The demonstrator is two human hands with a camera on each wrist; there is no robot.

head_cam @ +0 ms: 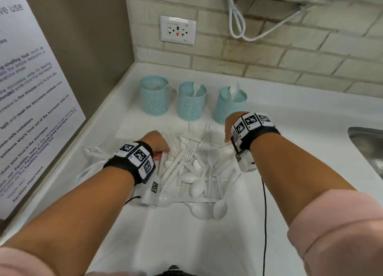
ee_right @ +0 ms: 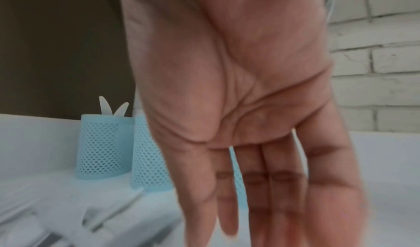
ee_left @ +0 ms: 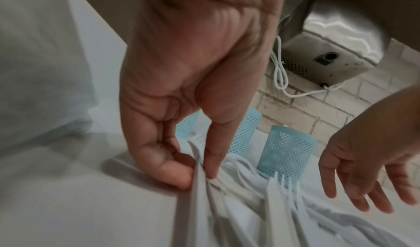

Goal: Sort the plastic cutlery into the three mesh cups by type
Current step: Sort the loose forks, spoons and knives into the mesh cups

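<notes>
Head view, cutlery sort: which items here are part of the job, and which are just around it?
Part of the job:
- left mesh cup
- middle mesh cup, holding a fork
- right mesh cup, holding a spoon
- cutlery pile
- left hand, pinching one piece
- right hand, fingers straight

Just around:
- wall outlet
- white cord
- notice poster
- sink

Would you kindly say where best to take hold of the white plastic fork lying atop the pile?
Pinch the white plastic fork by its slim handle, from above across the narrow edges. It lies uppermost, tines pointing away from the person, with the handle unobstructed.
</notes>
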